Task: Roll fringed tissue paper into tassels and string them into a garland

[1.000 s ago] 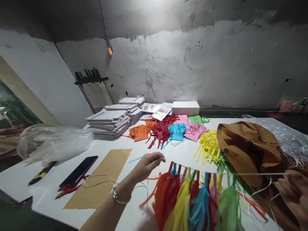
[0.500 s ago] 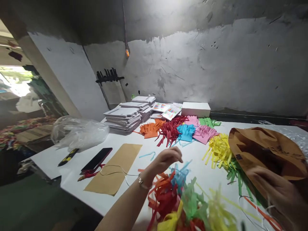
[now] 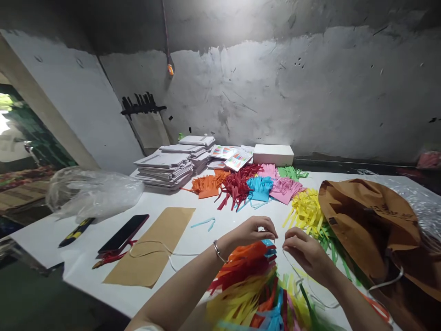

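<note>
My left hand (image 3: 257, 231), with a bracelet at the wrist, is closed in a pinch on what looks like the white string's end above the tissue-paper tassel garland (image 3: 246, 271). The garland's orange, red, yellow, green and blue strips hang and lie under my hands, partly blurred. Close by on the right, my right hand (image 3: 306, 253) pinches a white string (image 3: 296, 272), which runs down and curls on the table. The fingertips of both hands are a small gap apart. Blue, pink, dark red and orange fringed tassel papers (image 3: 260, 187) lie just beyond.
A brown fabric hat (image 3: 365, 207) lies at right beside yellow fringe (image 3: 306, 211). To the left are brown paper (image 3: 155, 243), a phone (image 3: 124, 233), red-handled scissors (image 3: 110, 259), a cutter knife (image 3: 76, 232) and a plastic bag (image 3: 96, 193). Stacked white packets (image 3: 165, 170) and a white box (image 3: 274, 155) stand behind.
My right hand has come left from beside the hat to meet my left hand, bringing white string. My left hand has shifted slightly right, and the garland has swung beneath it. The view has turned slightly right.
</note>
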{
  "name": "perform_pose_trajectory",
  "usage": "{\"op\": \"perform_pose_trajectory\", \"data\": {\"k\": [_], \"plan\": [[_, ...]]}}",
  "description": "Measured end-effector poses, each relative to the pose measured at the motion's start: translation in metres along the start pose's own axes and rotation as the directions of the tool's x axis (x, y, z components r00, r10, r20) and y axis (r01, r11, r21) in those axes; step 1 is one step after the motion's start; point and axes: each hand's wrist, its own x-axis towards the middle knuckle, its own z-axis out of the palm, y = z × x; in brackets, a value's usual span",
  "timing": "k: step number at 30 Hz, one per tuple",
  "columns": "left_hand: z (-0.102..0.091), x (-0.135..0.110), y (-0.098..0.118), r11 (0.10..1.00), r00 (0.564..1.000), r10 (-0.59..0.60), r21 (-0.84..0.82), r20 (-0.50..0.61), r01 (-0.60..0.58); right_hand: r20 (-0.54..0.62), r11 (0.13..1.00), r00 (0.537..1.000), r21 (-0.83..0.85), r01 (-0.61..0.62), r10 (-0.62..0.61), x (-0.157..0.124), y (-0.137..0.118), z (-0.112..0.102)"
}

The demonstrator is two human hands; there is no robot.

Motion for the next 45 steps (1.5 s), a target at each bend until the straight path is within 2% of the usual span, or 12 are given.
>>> {"op": "perform_pose_trajectory", "data": {"k": [6, 9, 11, 14, 17, 20, 24, 28, 32, 35, 40, 45], "plan": [[0.003, 0.002, 0.004, 0.973, 0.988, 0.082, 0.225, -0.128, -0.051, 0.067, 0.945, 0.983, 0.27, -0.184, 0.172, 0.012, 0.005, 0.009], [0.017, -0.005, 0.016, 0.927, 0.953, 0.102, 0.375, -0.284, 0.012, 0.026, 0.876, 0.962, 0.406, -0.259, 0.272, 0.016, 0.0, 0.011], [0.032, -0.016, 0.03, 0.897, 0.947, 0.127, 0.443, -0.294, 0.018, 0.007, 0.829, 0.944, 0.476, -0.294, 0.331, 0.016, -0.004, 0.01], [0.061, -0.034, 0.049, 0.784, 0.994, 0.104, 0.616, -0.015, -0.073, 0.012, 0.761, 0.923, 0.562, -0.323, 0.384, 0.016, -0.015, 0.007], [0.083, -0.045, 0.057, 0.571, 0.969, -0.058, 0.804, 0.242, -0.167, 0.002, 0.714, 0.915, 0.626, -0.315, 0.403, 0.017, -0.027, 0.005], [0.087, -0.053, 0.054, 0.497, 0.951, -0.135, 0.849, 0.279, -0.179, -0.069, 0.689, 0.907, 0.675, -0.263, 0.415, 0.016, -0.035, -0.002], [0.071, -0.067, 0.049, 0.468, 0.954, -0.123, 0.864, 0.272, -0.186, -0.251, 0.662, 0.85, 0.736, -0.143, 0.463, 0.008, -0.037, -0.022], [0.047, -0.082, 0.052, 0.527, 0.985, -0.055, 0.843, 0.162, -0.109, -0.286, 0.635, 0.819, 0.764, -0.118, 0.497, -0.001, -0.046, -0.031], [0.038, -0.084, 0.065, 0.754, 0.996, 0.042, 0.656, -0.074, 0.017, -0.212, 0.601, 0.834, 0.781, -0.169, 0.509, 0.001, -0.067, -0.019], [0.058, -0.075, 0.075, 0.862, 0.968, 0.014, 0.494, -0.25, 0.114, -0.157, 0.587, 0.851, 0.784, -0.201, 0.501, 0.009, -0.08, -0.004], [0.101, -0.056, 0.077, 0.932, 0.962, -0.031, 0.339, -0.272, 0.126, -0.136, 0.595, 0.863, 0.775, -0.214, 0.487, 0.016, -0.086, 0.004], [0.102, -0.048, 0.069, 0.957, 0.957, -0.134, 0.215, -0.258, 0.192, -0.21, 0.62, 0.835, 0.762, -0.186, 0.509, 0.009, -0.084, -0.004]]}}
